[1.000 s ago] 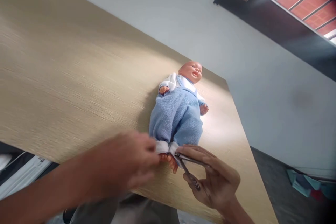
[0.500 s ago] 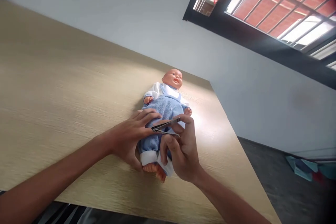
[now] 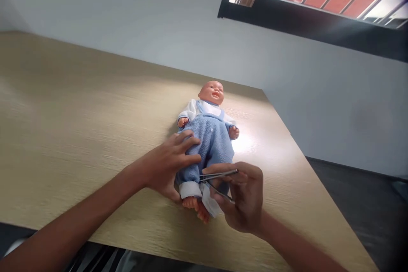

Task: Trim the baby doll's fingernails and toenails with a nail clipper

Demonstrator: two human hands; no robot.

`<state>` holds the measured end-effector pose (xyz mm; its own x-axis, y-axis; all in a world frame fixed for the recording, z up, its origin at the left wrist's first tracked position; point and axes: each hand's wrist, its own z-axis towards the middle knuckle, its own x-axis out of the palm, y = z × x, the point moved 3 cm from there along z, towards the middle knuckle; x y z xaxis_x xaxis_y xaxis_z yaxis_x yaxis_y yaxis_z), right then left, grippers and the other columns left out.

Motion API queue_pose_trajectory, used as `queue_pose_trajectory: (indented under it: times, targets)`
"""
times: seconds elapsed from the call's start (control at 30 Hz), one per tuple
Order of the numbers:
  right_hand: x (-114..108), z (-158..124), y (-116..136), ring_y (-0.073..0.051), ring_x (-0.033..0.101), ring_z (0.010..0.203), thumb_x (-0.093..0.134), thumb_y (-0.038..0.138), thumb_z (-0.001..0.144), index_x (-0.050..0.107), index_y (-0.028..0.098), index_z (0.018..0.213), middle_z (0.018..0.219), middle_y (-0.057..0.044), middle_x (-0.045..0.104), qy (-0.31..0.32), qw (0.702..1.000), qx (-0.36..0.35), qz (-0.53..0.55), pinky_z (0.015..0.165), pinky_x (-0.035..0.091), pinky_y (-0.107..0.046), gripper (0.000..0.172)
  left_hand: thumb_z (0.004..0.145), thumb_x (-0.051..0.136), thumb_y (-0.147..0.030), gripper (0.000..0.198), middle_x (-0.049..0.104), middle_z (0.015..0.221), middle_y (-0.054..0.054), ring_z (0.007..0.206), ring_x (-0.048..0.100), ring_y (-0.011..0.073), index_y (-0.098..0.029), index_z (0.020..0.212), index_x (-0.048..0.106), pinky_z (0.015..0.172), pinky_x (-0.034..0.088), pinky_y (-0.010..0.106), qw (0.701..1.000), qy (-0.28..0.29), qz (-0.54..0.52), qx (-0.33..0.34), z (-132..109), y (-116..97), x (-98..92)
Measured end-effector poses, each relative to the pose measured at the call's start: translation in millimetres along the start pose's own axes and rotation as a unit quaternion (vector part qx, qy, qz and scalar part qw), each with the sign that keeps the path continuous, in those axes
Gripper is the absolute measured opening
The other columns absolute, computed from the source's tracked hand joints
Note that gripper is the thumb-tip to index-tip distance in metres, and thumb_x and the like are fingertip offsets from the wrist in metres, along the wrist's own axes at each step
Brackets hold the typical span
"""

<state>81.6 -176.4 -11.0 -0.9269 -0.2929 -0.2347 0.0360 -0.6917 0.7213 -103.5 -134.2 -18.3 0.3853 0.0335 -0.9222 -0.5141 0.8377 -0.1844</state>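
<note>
A baby doll point(image 3: 208, 136) in a blue fleece romper and white shirt lies on its back on the wooden table point(image 3: 79, 119), head away from me. My left hand point(image 3: 170, 165) rests on the doll's near leg and hip, fingers wrapped along the blue fabric. My right hand point(image 3: 242, 197) is beside the doll's feet and pinches a small metal nail clipper point(image 3: 218, 182), its tip pointing at the white cuffs above the bare feet.
The table's right edge runs diagonally to the dark floor point(image 3: 357, 204). A grey wall point(image 3: 159, 17) stands behind the table, with a black-framed barred window point(image 3: 318, 0) at upper right.
My right hand with the clipper has moved from over the doll's belly down to beside its feet. My left hand stays on the doll's leg. The view has shifted slightly.
</note>
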Motion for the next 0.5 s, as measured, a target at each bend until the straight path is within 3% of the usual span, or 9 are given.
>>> queue_pose_trajectory:
  times: [0.13,0.27,0.37,0.5]
  targets:
    - [-10.8,-13.1,-6.4,-0.016,0.066,0.074,0.056,0.007,0.080,0.045,0.015,0.117,0.103,-0.012,0.066,0.056,0.984,-0.122,-0.116,0.063,0.055,-0.028,0.039,0.051,0.072,-0.070,0.081,0.039,0.137,0.013,0.135,0.027,0.0404,-0.021,0.113,0.054,0.110,0.030,0.064,0.999,0.048,0.021,0.009,7.5,-6.0,-5.6]
    - [-13.4,-17.6,-2.1,-0.023,0.068,0.079,0.051,0.006,0.080,0.045,0.016,0.097,0.102,-0.017,0.067,0.120,0.948,-0.238,-0.173,0.070,0.058,-0.038,0.021,0.062,0.064,-0.066,0.065,0.042,0.136,0.014,0.137,0.028,0.0363,-0.020,0.107,0.055,0.113,0.024,0.063,0.997,0.022,0.038,0.059,5.9,0.8,8.1]
    - [-17.3,-14.4,1.2,-0.020,0.068,0.082,0.045,0.009,0.087,0.044,0.016,0.102,0.097,-0.015,0.068,0.148,0.950,-0.213,-0.175,0.075,0.059,-0.035,0.017,0.067,0.060,-0.058,0.053,0.050,0.125,0.012,0.133,0.035,0.0319,-0.020,0.102,0.055,0.115,0.021,0.062,0.994,-0.019,0.039,0.102,5.8,8.6,18.4]
    - [-13.8,-20.6,-1.1,-0.017,0.066,0.090,0.032,0.022,0.100,0.048,0.008,0.121,0.089,-0.013,0.066,0.240,0.956,-0.069,-0.155,0.083,0.059,-0.031,0.030,0.063,0.051,-0.075,0.067,0.056,0.111,0.011,0.123,0.045,0.0318,-0.017,0.096,0.057,0.115,0.023,0.064,0.989,-0.089,-0.012,0.119,8.3,10.4,22.2]
